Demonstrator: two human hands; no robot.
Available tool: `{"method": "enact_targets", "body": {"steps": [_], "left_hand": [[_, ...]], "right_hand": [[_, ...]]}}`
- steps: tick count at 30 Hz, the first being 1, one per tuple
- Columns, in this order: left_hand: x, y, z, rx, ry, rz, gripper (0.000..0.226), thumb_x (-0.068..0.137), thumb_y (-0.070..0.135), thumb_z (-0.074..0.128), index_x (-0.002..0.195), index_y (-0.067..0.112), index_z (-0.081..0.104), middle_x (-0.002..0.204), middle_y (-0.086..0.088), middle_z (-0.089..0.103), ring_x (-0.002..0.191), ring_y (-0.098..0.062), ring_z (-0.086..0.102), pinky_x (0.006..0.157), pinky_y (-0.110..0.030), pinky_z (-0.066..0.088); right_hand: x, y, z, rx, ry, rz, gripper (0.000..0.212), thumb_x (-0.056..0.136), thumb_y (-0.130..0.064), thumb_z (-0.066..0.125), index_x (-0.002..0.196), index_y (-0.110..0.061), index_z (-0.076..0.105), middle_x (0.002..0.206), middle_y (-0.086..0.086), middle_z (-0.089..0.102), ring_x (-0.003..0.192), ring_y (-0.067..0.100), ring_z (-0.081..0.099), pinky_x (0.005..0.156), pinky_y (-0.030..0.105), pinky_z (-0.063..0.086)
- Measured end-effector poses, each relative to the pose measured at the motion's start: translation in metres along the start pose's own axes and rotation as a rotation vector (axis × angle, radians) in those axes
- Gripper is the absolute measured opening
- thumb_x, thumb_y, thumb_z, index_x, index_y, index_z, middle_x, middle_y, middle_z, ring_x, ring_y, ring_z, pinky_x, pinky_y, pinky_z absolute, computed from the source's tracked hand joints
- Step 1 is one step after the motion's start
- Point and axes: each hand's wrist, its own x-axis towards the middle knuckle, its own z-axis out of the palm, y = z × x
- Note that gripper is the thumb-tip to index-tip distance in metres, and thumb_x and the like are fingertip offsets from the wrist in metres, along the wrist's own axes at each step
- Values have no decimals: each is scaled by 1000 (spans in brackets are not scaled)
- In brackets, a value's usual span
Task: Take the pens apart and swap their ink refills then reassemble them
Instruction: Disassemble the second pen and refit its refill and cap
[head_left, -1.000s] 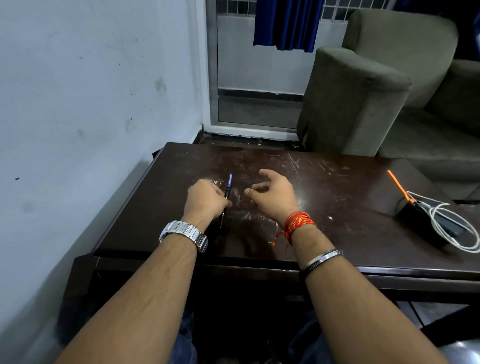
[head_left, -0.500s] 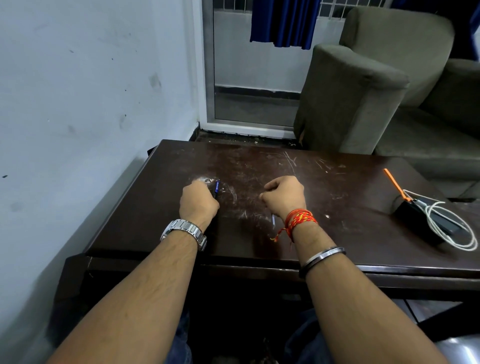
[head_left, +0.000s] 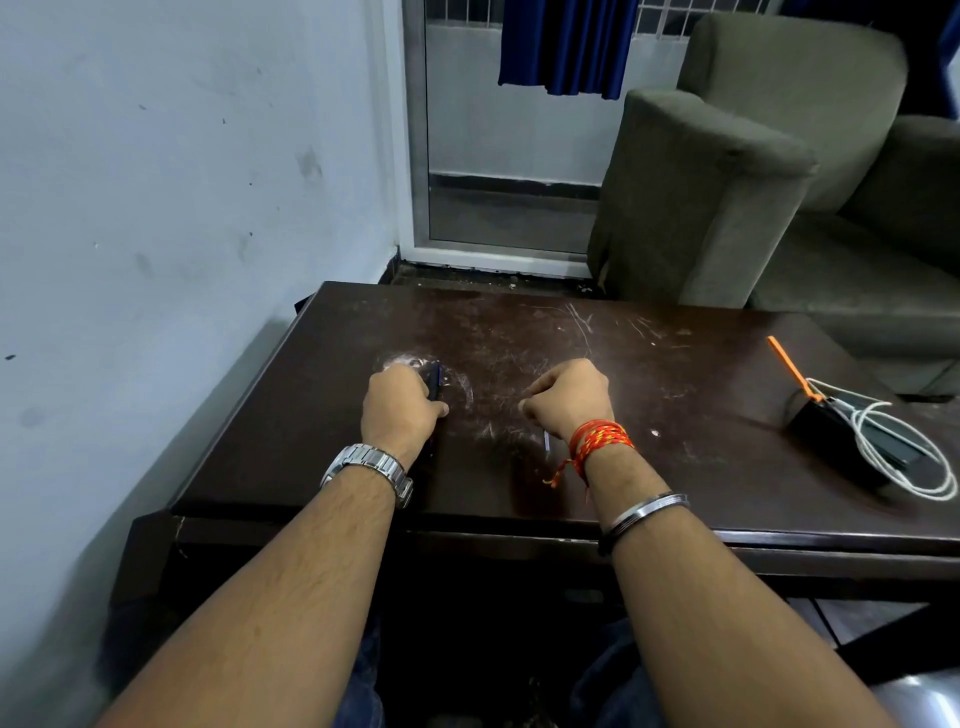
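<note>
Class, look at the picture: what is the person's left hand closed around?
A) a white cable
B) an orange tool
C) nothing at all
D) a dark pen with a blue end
D: the left hand is fisted on a dark pen whose blue end pokes out above the knuckles.

Living room — grey sofa, wooden table.

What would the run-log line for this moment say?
left hand: fist shut on dark pen | right hand: fist shut on thin pale pen | both over table | pens not visibly apart
</note>
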Motion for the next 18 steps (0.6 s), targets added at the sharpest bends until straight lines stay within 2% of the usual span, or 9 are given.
{"method": "enact_targets", "body": {"steps": [4, 6, 9, 11, 18], "left_hand": [[1, 0, -1, -6, 15, 3, 23, 71, 19, 89, 79, 4, 73, 83, -10, 71, 80, -26, 70, 71, -35, 58], [2, 0, -2, -8, 12, 1, 23, 71, 17, 89, 79, 4, 73, 84, -10, 71, 80, -26, 69, 69, -34, 56], [3, 1, -3, -3, -8, -14, 23, 69, 17, 91, 77, 5, 72, 84, -9, 71, 80, -25, 69, 66, -30, 52], [3, 1, -2, 15, -42, -37, 25, 67, 17, 92, 78, 7, 72, 85, -9, 72, 81, -24, 69, 66, -30, 54], [5, 1, -3, 70, -99, -36, 27, 68, 15, 90, 84, 4, 72, 89, -15, 72, 83, -29, 72, 76, -41, 61]], "right_hand": [[7, 6, -9, -8, 100, 16, 5, 83, -4, 73, 81, -8, 75, 98, 14, 73, 90, 24, 71, 84, 37, 61], [12, 11, -13, -37, 136, 51, 8, 83, -1, 70, 88, -4, 75, 100, 16, 71, 89, 27, 71, 83, 37, 61], [16, 23, -14, -156, 114, 105, 21, 83, -4, 70, 103, 1, 69, 109, 21, 66, 96, 34, 68, 81, 36, 58], [16, 29, -12, -220, 94, 123, 23, 82, -5, 69, 104, 2, 65, 112, 23, 64, 98, 37, 67, 75, 36, 54], [18, 32, -7, -270, 40, 150, 30, 85, -5, 66, 114, 2, 61, 121, 24, 60, 106, 38, 65, 74, 35, 51]]}}
